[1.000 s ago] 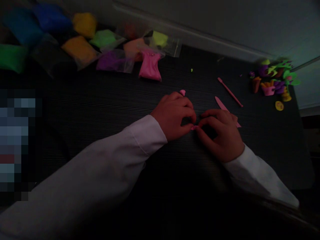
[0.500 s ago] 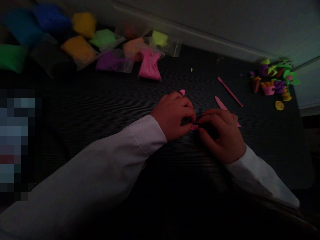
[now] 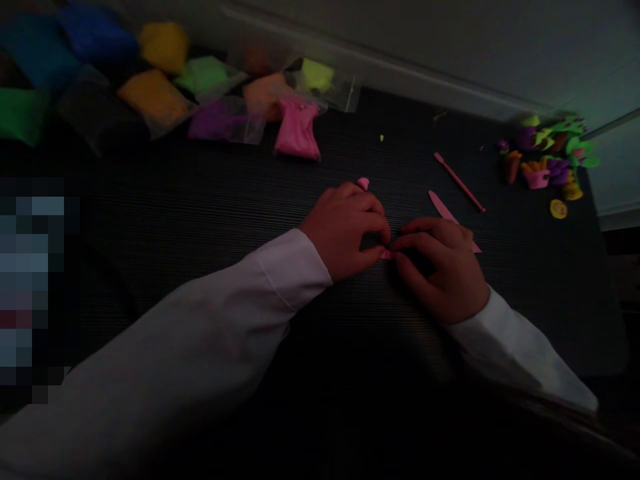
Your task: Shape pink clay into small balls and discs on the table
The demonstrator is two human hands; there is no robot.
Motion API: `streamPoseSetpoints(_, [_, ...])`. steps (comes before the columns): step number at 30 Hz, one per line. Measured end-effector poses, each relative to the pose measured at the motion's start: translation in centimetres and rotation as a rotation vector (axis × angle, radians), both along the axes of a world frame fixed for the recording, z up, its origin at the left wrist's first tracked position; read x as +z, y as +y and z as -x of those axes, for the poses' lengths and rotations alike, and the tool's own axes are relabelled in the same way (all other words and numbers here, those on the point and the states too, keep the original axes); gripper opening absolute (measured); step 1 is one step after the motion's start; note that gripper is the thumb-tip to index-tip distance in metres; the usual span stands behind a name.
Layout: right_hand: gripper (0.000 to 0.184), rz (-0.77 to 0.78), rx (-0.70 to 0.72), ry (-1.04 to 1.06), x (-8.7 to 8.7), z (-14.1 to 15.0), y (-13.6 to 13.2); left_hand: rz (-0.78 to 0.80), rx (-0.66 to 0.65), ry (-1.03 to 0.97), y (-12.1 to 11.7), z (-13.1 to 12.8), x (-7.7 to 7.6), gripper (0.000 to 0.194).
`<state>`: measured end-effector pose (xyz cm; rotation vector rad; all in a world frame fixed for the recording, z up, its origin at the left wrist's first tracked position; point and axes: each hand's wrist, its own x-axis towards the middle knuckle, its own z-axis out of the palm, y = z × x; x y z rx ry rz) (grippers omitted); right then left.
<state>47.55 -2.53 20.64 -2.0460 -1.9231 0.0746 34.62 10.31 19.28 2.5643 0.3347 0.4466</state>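
A small piece of pink modelling clay [image 3: 386, 255] lies at the fingertips of both hands, low over the dark table. My left hand [image 3: 347, 230] pinches its left end between thumb and forefinger. From the other side, my right hand [image 3: 443, 263] closes its thumb and fingertips on the right end, hiding part of it. A second pink lump of clay [image 3: 363, 183] sits just beyond my left knuckles. Partly under my right hand lies a flat pink modelling knife [image 3: 443, 207], and farther off is a thin pink modelling stick [image 3: 460, 182].
Bags of coloured clay line the back left, among them a pink bag [image 3: 299, 130], a purple bag [image 3: 223, 121] and an orange bag [image 3: 155, 99]. Several small clay figures [image 3: 537, 175] cluster at the back right, with a yellow disc [image 3: 559, 209] before them. A wall borders the far edge.
My right fingertips have moved slightly left and now touch the small pink clay piece, covering its right end. My left hand keeps its pinch.
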Motion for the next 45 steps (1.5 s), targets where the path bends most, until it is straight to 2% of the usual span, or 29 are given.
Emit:
streamPoseSetpoints(10, [0.016,-0.016,-0.006,0.011,0.06,-0.01,-0.08,0.039,0.002,-0.037,-0.03,0.04,0.35,0.015])
streamPoseSetpoints(18, [0.012,-0.034,0.005,0.012,0.07,-0.02,-0.09,0.076,0.091,-0.115,0.48,-0.09,0.53,0.021])
streamPoseSetpoints(32, [0.014,-0.028,0.009,0.008,-0.25,0.03,0.05,0.052,0.063,-0.093,0.33,-0.16,0.55,0.019])
streamPoseSetpoints(45, [0.015,-0.023,0.009,0.034,0.15,-0.02,-0.13,0.055,0.021,-0.073,0.24,-0.08,0.48,0.016])
